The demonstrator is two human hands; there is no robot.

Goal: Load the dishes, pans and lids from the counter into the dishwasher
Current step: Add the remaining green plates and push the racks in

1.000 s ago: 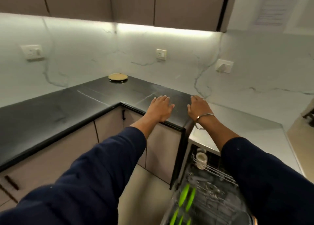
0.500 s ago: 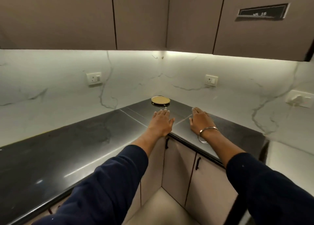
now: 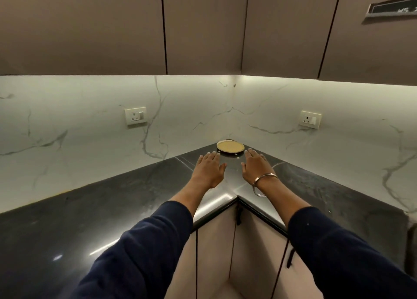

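Observation:
A small round tan plate [image 3: 230, 146] lies flat in the far corner of the black counter [image 3: 108, 199]. My left hand [image 3: 208, 169] reaches over the counter with straight fingers, its fingertips just short of the plate's left side. My right hand [image 3: 256, 166], with a metal bangle at the wrist, stretches out the same way toward the plate's right side. Neither hand holds anything. The dishwasher is out of view.
Beige upper cabinets [image 3: 203, 27] hang low over the counter corner. Marble backsplash walls carry two sockets [image 3: 135, 115] [image 3: 310, 119]. Below the counter edge stand beige base cabinet doors [image 3: 216, 253] with dark handles.
The view has swung left from the open dishwasher to the counter corner. Both hands have moved forward across the counter and now sit close to the plate.

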